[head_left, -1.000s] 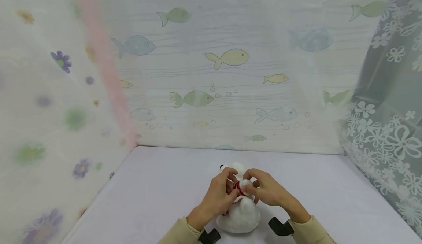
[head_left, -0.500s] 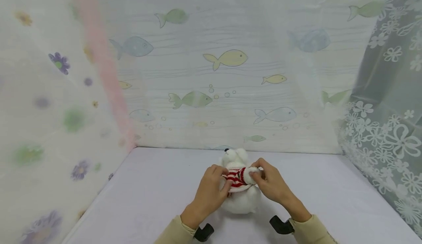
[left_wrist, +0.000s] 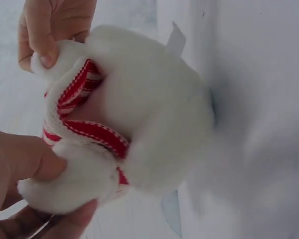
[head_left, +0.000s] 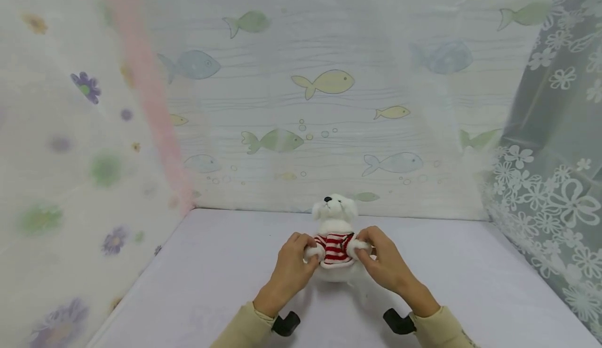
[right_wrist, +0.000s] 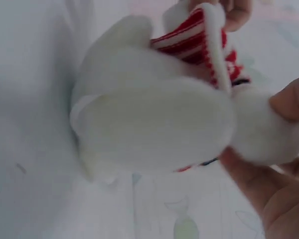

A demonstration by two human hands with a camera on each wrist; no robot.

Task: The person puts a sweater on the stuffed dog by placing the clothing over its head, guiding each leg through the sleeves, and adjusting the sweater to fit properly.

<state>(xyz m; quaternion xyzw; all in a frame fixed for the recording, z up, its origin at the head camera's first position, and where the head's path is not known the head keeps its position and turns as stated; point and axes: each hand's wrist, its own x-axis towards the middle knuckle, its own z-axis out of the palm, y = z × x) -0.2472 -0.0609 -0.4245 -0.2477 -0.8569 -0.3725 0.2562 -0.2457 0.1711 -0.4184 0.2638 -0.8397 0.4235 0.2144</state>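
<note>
A white plush dog with a black nose stands between my hands in the head view, its muzzle raised. It wears a red-and-white striped knitted sweater. My left hand pinches the foreleg on the left, thumb on its fur; the left wrist view shows this white foreleg close up. My right hand holds the opposite foreleg between thumb and fingers. Both forelegs are drawn out to the sides. The sweater's hem gapes from the round white belly.
A white-covered table lies under the toy. Behind it rises a fish-printed curtain, with a flower-printed sheet at left and a lace-patterned one at right. Dark curved pieces sit at both wrists.
The dog has risen and moved away from me, its head and striped sweater now in full sight. My left hand has gone from the sweater to the left foreleg; my right hand keeps its hold.
</note>
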